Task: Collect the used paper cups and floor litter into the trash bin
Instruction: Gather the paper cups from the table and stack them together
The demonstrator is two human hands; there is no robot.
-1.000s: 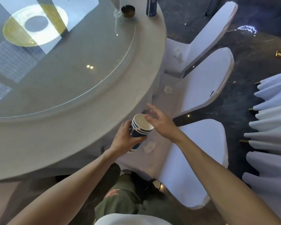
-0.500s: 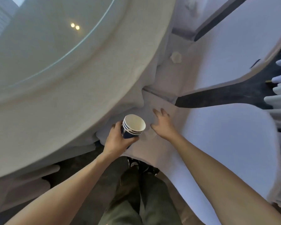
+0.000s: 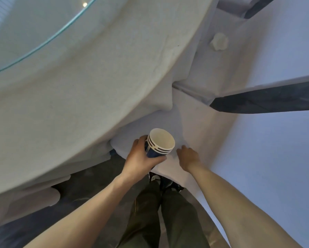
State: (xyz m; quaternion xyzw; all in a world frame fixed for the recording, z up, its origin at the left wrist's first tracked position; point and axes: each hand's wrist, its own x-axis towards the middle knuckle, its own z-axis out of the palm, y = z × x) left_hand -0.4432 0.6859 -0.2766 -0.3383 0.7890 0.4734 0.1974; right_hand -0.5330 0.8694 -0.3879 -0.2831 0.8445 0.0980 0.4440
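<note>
My left hand (image 3: 141, 158) grips a stack of blue-and-white striped paper cups (image 3: 161, 144), mouths tilted up towards me, just above the front of a white-covered chair seat (image 3: 194, 122). Right beside the cups, my right hand (image 3: 187, 157) presses down on that seat with its fingers curled shut. The crumpled tissue that lay there is hidden under those fingers. A second crumpled tissue wad (image 3: 219, 41) lies on the seat of the neighbouring chair, farther up. No trash bin is in view.
The round table (image 3: 78, 104) with its white cloth and glass top (image 3: 25, 24) fills the left and overhangs the chair. White chair backs rise at the right, with a dark floor gap (image 3: 266, 102) between them. My legs (image 3: 150, 212) stand below.
I have leaned down and in towards the chair. My right hand dropped from beside the cups onto the seat, covered the tissue, and its fingers have curled shut. The left hand keeps the cups.
</note>
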